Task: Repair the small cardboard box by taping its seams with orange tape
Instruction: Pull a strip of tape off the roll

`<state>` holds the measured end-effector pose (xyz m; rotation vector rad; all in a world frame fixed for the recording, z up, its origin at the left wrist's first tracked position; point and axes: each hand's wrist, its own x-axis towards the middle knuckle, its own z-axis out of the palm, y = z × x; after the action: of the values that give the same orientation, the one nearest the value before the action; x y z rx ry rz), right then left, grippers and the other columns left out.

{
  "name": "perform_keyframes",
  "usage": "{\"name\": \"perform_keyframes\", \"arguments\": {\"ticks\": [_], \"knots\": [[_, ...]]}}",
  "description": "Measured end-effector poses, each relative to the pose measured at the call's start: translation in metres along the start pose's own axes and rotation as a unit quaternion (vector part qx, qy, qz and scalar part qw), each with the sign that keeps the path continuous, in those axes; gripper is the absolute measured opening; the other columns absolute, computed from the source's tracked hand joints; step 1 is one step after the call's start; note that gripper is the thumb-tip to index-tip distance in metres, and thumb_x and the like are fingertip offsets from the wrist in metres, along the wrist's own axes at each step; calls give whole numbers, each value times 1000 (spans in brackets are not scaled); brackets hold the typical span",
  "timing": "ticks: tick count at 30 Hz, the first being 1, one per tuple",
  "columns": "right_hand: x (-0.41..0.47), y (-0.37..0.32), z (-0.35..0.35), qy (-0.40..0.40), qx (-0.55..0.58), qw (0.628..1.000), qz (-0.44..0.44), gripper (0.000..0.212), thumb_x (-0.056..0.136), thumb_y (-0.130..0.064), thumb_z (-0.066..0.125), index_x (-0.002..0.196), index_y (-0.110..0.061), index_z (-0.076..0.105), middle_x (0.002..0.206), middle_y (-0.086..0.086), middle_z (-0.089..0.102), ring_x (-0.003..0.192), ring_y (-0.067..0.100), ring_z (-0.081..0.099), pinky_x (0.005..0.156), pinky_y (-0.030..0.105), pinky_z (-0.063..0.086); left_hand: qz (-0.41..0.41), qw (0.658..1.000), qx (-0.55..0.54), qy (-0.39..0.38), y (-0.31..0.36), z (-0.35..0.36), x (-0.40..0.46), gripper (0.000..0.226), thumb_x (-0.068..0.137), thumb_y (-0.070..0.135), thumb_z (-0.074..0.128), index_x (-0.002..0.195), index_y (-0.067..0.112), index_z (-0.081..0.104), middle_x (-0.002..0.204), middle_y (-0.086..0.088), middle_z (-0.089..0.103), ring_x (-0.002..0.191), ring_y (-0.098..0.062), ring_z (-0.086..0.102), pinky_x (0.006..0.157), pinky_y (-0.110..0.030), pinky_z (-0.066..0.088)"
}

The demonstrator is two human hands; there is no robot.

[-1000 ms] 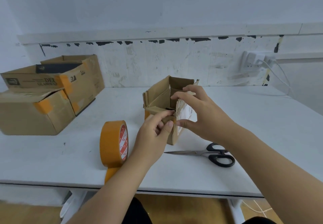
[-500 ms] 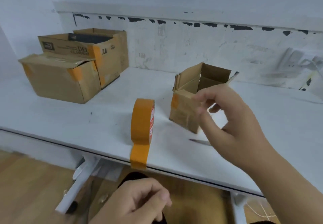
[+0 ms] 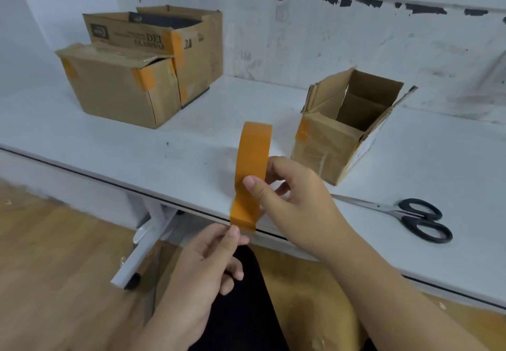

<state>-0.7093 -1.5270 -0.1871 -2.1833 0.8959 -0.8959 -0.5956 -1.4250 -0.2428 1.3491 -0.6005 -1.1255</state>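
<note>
Small cardboard box (image 3: pixel 342 142) standing open-topped on white table (image 3: pixel 427 159), orange patch on near-left corner. Orange tape roll (image 3: pixel 253 156) standing upright just left of it at table edge, being gripped by right hand (image 3: pixel 295 197), thumb across the band. Left hand (image 3: pixel 202 265) pinching loose tape end below. Scissors (image 3: pixel 405 213) lying to the right. Two larger boxes (image 3: pixel 142 68) sitting far left.

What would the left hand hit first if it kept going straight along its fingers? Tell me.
The left hand points up and away, fingertips at the loose tape end hanging off the orange tape roll. It would likely meet that end first, then the table edge; depth is unclear.
</note>
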Motion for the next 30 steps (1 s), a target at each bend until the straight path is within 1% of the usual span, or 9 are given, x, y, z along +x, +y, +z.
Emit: {"name": "perform_keyframes", "arguments": {"ticks": [5, 9, 14, 18, 22, 24, 27, 28, 30], "knots": [[-3, 3, 2, -20, -13, 1000, -21, 42, 89, -51, 51, 92, -11, 63, 86, 3, 64, 81, 16, 59, 71, 39, 47, 1, 1000, -10, 26, -4, 4, 4, 25, 74, 38, 64, 83, 16, 69, 77, 4, 71, 45, -8, 49, 38, -17, 33], [-3, 6, -2, -22, 52, 998, -7, 26, 92, -39, 57, 94, -15, 67, 89, 0, 65, 84, 15, 61, 72, 37, 52, 12, 999, 22, 32, -7, 2, 4, 28, 75, 42, 64, 81, 15, 67, 69, 3, 66, 45, -8, 50, 40, -18, 33], [-6, 8, 0, 2, 59, 998, -26, 29, 90, -35, 62, 92, -6, 67, 90, 6, 65, 87, 17, 62, 76, 42, 53, 31, 999, 22, 33, -9, 2, 2, 32, 73, 42, 64, 78, 10, 63, 63, 1, 59, 44, -11, 50, 38, -18, 30], [-6, 9, 2, 9, 57, 998, -38, 26, 91, -32, 62, 90, -7, 67, 90, 4, 64, 87, 17, 61, 78, 40, 52, 47, 998, -13, 25, -7, 3, -7, 24, 70, 35, 63, 56, 17, 56, 50, -3, 45, 37, -13, 45, 33, -18, 26], [-7, 8, 2, 0, 61, 997, -38, 25, 92, -29, 63, 90, -4, 67, 89, 6, 64, 86, 16, 61, 74, 31, 53, 47, 998, -50, -3, -8, -1, -16, 28, 72, 25, 61, 47, 18, 51, 43, -3, 37, 30, -13, 40, 30, -15, 23], [-8, 9, 3, -6, 59, 997, -44, 26, 91, -29, 63, 90, -3, 66, 88, 8, 64, 86, 18, 61, 74, 32, 53, 51, 997, -63, -13, -9, -6, -20, 33, 76, 23, 61, 44, 20, 52, 43, -1, 37, 28, -13, 39, 30, -13, 23], [-8, 8, 4, -11, 34, 998, -54, 30, 90, -36, 60, 89, -7, 67, 87, 4, 64, 84, 18, 62, 74, 39, 54, 61, 996, -53, -36, -10, -15, -25, 39, 53, 44, 85, 46, 21, 55, 45, 1, 40, 29, -13, 41, 31, -13, 25], [-8, 8, 5, -9, 19, 998, -63, 31, 90, -39, 59, 88, -8, 66, 86, 3, 63, 82, 17, 61, 72, 40, 54, 61, 996, -44, -37, -12, -18, -26, 41, 45, 47, 87, 46, 21, 55, 45, 1, 40, 29, -13, 41, 31, -13, 25], [-10, 8, 5, -4, -18, 996, -82, 32, 89, -40, 59, 85, -9, 63, 83, 1, 61, 77, 16, 59, 69, 40, 52, 55, 997, -38, -32, -19, -23, -27, 34, 48, 45, 76, 47, 20, 53, 44, 0, 39, 29, -14, 40, 31, -13, 24]]}}
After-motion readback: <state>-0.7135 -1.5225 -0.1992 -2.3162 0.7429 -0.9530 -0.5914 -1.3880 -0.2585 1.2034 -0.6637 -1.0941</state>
